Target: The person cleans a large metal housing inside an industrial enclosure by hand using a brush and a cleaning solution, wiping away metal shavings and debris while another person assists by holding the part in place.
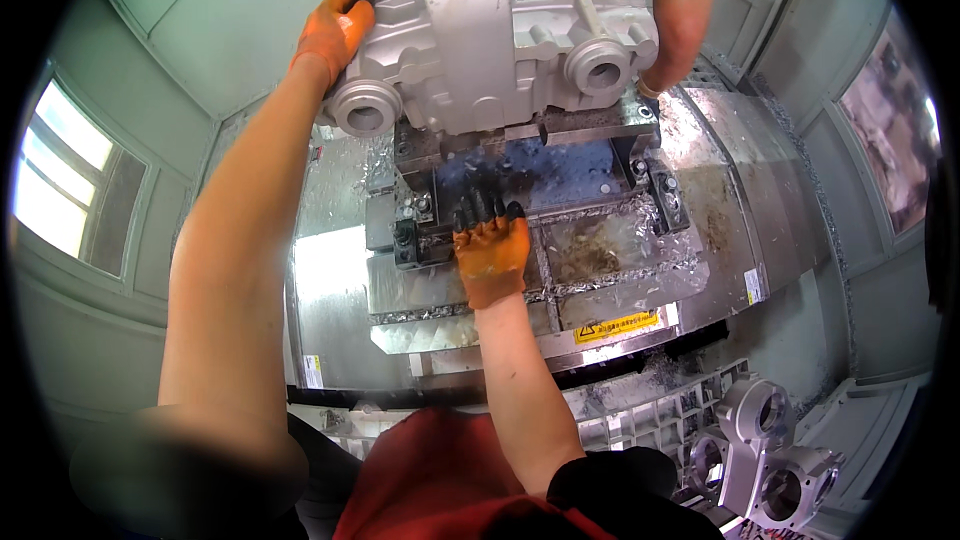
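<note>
A large silver-grey cast metal housing (470, 60) with round bored ends sits at the far side of a metal fixture (460, 237). My left hand (338, 32), in an orange glove, is closed on the housing's upper left end. My right hand (492, 252), in an orange glove with black fingertips, reaches over the fixture's near bar. Its fingers stretch forward toward the dark, wet-looking plate (570, 170) below the housing; whether they press on it I cannot tell. A co-worker's arm (680, 25) comes in at the far right, its hand hidden behind the housing.
Metal shavings lie over the fixture and the machine table (720, 160). Clamp blocks with bolts (668, 198) stand at the fixture's sides. A yellow warning label (615, 326) is on the front edge. Another cast part (765, 460) with round openings lies at the lower right, beside a pale slatted grid (640, 415).
</note>
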A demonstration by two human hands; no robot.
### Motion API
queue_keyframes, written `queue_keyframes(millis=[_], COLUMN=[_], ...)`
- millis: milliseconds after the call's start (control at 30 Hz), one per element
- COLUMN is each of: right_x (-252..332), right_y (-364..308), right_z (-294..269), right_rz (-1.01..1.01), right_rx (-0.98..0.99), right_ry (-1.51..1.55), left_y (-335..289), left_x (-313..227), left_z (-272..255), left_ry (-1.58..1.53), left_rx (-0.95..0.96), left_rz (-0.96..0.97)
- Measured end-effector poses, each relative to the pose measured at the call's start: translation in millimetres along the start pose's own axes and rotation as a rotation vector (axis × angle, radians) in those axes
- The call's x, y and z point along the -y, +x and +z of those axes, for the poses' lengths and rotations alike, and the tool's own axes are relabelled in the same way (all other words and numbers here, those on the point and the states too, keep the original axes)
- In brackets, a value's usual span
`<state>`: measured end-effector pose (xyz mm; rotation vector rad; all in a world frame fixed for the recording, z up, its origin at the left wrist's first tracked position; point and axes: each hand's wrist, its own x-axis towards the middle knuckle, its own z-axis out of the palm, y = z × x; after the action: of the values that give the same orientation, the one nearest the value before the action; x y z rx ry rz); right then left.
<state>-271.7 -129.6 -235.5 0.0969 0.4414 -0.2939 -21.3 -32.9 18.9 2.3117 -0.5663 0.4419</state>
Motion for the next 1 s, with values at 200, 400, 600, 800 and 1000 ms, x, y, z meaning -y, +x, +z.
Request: queue_keyframes(millis=[200,400,600,800,1000], right_x=[1.1,3.1,-1.7,-1.2,-2.5], right_y=[0.9,4.3,0.8,6.1,2.7], right_z=[-1.2,-16.1,-8.8,-16.8,-9.5], right_rz=[-0.013,-0.002,-0.02,-0.014,-0.015], right_rx=[-0.004,0.07,-0.015,0.008,-0.052], right_ry=[-0.027,-0.008,-0.028,-0.023,-0.034], left_y=[1.3,-5.9,-2.8,5.2,7.1], left_x=[6.4,-7.3,-1.6,4.5,9.1], left_z=[1.0,-2.9,-0.3,1.4,1.9], left_ry=[0.019,-0.006,0.007,0.019,0.057], left_rx=[-0.037,0.002,-0.002,-0.011,-0.011], left_rz=[0.02,-0.017,0.01,0.032,0.016])
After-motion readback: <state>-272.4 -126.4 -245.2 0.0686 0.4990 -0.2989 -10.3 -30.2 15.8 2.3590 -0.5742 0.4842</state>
